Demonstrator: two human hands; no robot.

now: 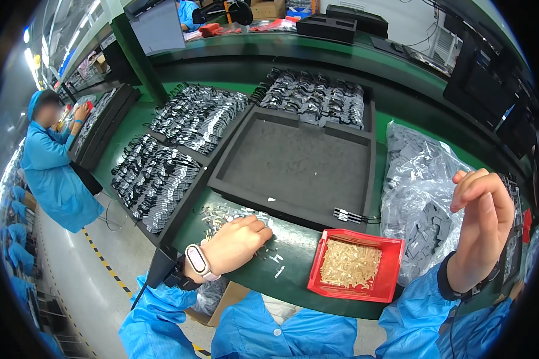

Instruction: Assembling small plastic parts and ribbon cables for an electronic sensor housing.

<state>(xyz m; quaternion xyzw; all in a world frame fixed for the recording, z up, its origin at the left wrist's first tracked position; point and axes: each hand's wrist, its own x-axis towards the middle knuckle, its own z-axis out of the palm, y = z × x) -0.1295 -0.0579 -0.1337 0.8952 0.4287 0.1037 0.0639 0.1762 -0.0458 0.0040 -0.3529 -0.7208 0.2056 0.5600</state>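
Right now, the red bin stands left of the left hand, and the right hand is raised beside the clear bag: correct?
Not quite: the head view shows the red bin to the right of the left hand, not left. The right hand is indeed raised beside the clear bag.

I'm in a factory assembly hall: beyond my left hand (236, 242), black foam trays (194, 190) full of small silver-and-black parts (156, 179); farther left, a blue-coated worker (60, 155) and, blurrily, perhaps others.
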